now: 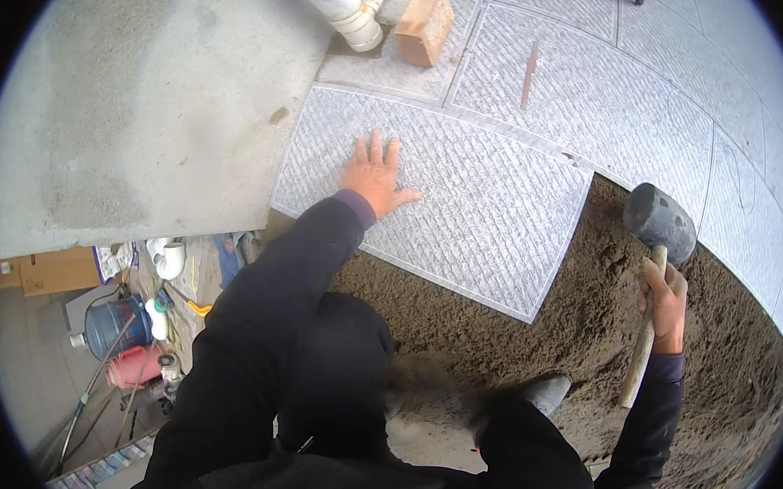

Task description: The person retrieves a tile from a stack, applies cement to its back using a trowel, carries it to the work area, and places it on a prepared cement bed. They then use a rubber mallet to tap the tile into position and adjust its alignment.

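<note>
My left hand [375, 179] lies flat with spread fingers on a grey textured paving slab [477, 214], towards its left part. The slab borders the laid slabs on its far side, and its near and right edges meet brown mortar or damp sand [459, 323]. In my right hand [665, 298] is a rubber mallet [660, 220] with a black head and a wooden handle. My fingers wrap round the handle just below the head, which is over the boundary between the sandy bed and the laid slabs at the right.
A concrete wall [165, 89] rises at the left. Beyond the slab stand a white pipe [358, 26] and an orange brick [424, 28]; a thin rusty strip [529, 76] lies on the laid slabs [596, 95]. A blue water bottle [116, 326] and red container [132, 367] stand lower left.
</note>
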Available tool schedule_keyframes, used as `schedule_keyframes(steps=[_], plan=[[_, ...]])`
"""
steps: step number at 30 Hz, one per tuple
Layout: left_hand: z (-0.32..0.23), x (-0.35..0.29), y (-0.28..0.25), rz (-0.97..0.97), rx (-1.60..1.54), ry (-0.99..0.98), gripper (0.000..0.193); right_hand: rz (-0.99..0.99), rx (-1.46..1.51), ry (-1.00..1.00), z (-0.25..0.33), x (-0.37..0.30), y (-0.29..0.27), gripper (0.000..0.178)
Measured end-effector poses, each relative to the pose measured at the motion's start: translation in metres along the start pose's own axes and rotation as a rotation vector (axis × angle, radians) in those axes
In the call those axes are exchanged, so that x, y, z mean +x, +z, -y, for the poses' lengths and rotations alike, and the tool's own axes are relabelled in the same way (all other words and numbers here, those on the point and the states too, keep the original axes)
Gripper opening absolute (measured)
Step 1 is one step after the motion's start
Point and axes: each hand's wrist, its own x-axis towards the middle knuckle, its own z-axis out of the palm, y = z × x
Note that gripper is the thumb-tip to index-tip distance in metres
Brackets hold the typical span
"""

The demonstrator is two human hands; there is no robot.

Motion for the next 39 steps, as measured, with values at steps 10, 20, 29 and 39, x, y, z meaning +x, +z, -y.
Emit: schedule_keyframes(steps=[10, 20, 29, 39], plan=[[0.006, -0.008, -0.006, -0.023, -0.156, -0.046, 0.11, -0.204, 0.039, 0.12, 0.006, 0.211, -0.128, 0.017], [0.006, -0.005, -0.002, -0.014, -0.206, -0.028, 0.105, -0.254, -0.767, -0.088, -0.017, 0.209, -0.16, 0.045], [0.004, -0.001, 0.001, -0.027, -0.089, 0.02, 0.104, -0.354, -0.674, 0.075, -0.025, 0.128, -0.123, 0.046], [0.014, 0.007, 0.019, -0.071, -0.049, 0.072, 0.104, -0.439, -0.234, 0.023, -0.044, 0.067, -0.054, 0.038]])
